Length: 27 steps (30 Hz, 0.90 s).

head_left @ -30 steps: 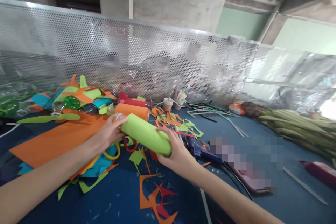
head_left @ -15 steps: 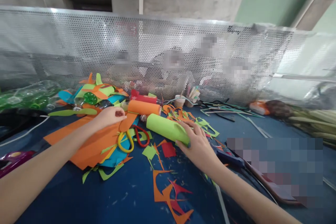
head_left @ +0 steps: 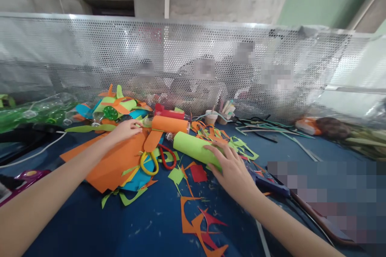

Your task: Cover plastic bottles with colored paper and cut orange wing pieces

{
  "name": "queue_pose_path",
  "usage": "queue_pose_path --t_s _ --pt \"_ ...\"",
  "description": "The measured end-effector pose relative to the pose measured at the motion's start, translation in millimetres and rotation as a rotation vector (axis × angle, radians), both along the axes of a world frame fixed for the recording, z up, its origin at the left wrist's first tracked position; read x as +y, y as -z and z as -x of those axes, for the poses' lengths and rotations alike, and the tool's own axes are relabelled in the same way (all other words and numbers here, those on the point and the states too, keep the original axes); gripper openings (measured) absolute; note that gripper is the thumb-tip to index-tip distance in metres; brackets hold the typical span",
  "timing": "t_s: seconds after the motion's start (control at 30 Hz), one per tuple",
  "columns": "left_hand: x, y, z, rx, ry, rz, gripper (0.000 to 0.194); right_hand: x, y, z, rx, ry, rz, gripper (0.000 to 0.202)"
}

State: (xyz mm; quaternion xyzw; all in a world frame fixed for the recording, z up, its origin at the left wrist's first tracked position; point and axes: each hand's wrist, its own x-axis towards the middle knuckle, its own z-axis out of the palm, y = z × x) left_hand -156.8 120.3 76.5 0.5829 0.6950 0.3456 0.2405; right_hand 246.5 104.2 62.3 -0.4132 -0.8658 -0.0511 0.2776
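My right hand rests over the right end of a plastic bottle wrapped in light green paper, fingers and thumb curved around it. The bottle lies on its side. My left hand is closed, fingertips pinched together near the neck of an orange-wrapped bottle; what lies between them, if anything, I cannot make out. Under that hand and forearm are stacked orange paper sheets. An orange rounded paper strip lies by the orange bottle. Yellow scissor handles and a red loop handle sit in front.
A red-wrapped bottle lies behind. Green plastic bottles are piled at left. Cups stand by the perforated metal screen, with people beyond it. Paper scraps litter the blue table. A purple tool lies left, a blue-handled object right.
The whole view has shifted slightly right and down. My left hand has moved slightly toward the neck of the orange-wrapped bottle. My right hand stays on the green-wrapped bottle.
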Motion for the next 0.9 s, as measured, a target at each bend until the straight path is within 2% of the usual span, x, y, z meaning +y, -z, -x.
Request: queue_pose_path --t_s 0.13,0.33,0.4,0.47,0.57,0.8,0.9 --pt "-6 -4.4 10 0.088 0.03 0.019 0.031 3 0.8 -3 -0.053 0.084 -0.035 0.052" --pt "-23 -18.1 12 0.236 0.175 0.116 0.034 -3 4.0 2 -0.042 0.064 -0.099 0.054" --pt "-30 -26.6 15 0.268 0.226 0.166 0.047 -5 3.3 4 -0.031 0.052 -0.11 0.052" --pt "-36 -35.0 18 0.293 0.282 0.22 0.078 -7 2.0 5 -0.025 0.034 -0.11 0.049" --pt "-41 -43.0 22 0.365 0.358 0.275 0.092 -9 0.1 6 -0.025 0.015 -0.106 0.046" --pt "-44 -42.2 22 0.503 0.393 0.278 0.09 -9 -3.2 6 -0.07 0.006 -0.13 0.041" --pt "-45 -39.0 25 0.518 0.406 0.25 0.092 -7 -1.8 5 -0.125 0.037 -0.092 0.048"
